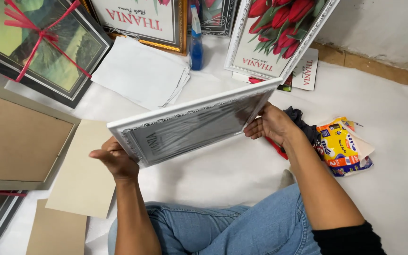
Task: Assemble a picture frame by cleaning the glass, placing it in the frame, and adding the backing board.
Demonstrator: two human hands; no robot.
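The person sat cross-legged on a white floor sheet [393, 156], in blue jeans, and held a white ornate picture frame [192, 123] up in the air above the sheet, tilted so that its glass side faced the person. The left hand [115, 158] was closed around the lower left corner of the frame, fingers behind and thumb on the edge. The right hand [271, 123] gripped the right edge of the frame, the fingers pressed on the border.

Just behind the right hand, on the sheet, lay a dark cloth [303, 123], and beside it a yellow and blue package [340, 144]. A red object showed only partly under the right wrist; I could not tell what it was.

At the far edge of the sheet a blue spray bottle [196, 45] stood upright, between a gold frame [145, 21] and a white frame with red tulips [279, 35] that leaned against the wall. A stack of white paper sheets [140, 73] lay near the bottle. At the left edge lay a black frame tied with red ribbon [41, 45], a frame turned on its face with the brown backing up [20, 139], and beige cardboard pieces [85, 170] next to the left forearm.
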